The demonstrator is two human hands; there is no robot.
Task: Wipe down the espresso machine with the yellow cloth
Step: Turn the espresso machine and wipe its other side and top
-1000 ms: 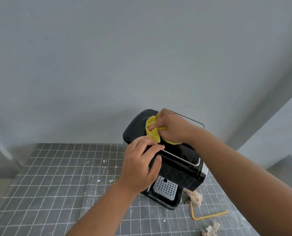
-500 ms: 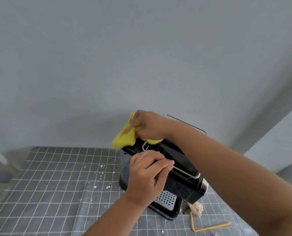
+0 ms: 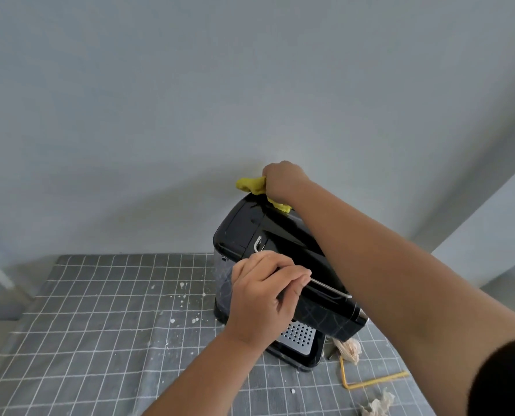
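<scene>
Head view: gray grid-printed tablecloth [image 3: 100, 325], speckled white, carries the glossy black boxy espresso machine [image 3: 280, 253]. Left hand [image 3: 265, 298] curls round its thin chrome rail; right hand [image 3: 283, 180] clutches the crumpled yellow cloth [image 3: 250, 185] at the machine's rear top edge.

Right hand [image 3: 283, 180] — yellow cloth [image 3: 251, 184] — moved to rear edge.
</scene>
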